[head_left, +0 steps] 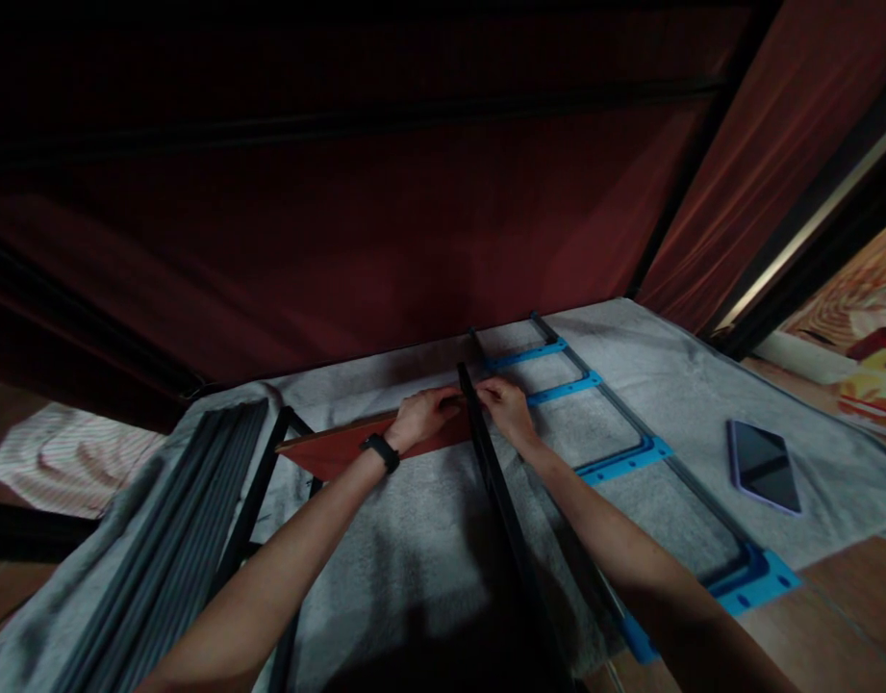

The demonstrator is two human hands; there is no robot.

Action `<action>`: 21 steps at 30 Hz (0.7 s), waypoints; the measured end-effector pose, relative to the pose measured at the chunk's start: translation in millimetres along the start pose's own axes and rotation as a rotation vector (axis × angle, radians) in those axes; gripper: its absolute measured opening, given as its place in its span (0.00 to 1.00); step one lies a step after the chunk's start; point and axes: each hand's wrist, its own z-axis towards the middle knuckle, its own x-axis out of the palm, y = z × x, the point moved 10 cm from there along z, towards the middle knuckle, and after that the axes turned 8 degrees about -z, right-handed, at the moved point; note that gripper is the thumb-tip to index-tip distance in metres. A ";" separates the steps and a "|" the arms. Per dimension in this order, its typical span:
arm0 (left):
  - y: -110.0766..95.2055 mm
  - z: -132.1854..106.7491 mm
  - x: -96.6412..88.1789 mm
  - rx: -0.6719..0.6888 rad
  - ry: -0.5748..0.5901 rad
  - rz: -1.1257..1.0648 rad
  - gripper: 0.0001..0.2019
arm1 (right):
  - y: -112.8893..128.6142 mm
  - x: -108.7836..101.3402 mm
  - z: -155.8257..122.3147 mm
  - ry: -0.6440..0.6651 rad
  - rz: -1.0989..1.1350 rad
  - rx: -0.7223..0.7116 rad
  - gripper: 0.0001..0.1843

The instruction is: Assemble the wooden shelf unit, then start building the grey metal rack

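My left hand [422, 416], a black band on its wrist, is closed at the right end of a reddish-brown board [341, 450]. Its fingertips reach the left side of a black metal bar [494, 486], where the board meets it. Across the bar, my right hand [507, 412] has its fingers drawn into a pinch against the bar's right side. Anything small between those fingertips is hidden. The board spans from this bar to a second black frame [259, 486] on the left.
A grey blanket [385, 558] lies beneath everything. Grey tubes [175, 539] are bundled at left. On the right lies a ladder-like frame of grey tubes with blue crosspieces [626, 462], with a phone [764, 465] beyond it. A dark red fabric wall [414, 231] rises close behind.
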 end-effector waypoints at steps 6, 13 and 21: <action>-2.4 -4.5 2.0 -0.033 -0.039 0.183 0.30 | -5.1 -1.1 -7.0 -0.084 0.090 0.050 0.09; -7.6 2.8 10.4 0.083 0.084 0.106 0.30 | -21.5 3.6 -17.1 -0.095 0.286 0.106 0.14; -3.7 11.0 17.7 0.082 0.165 0.126 0.32 | -27.9 7.7 -17.2 -0.076 0.191 0.128 0.16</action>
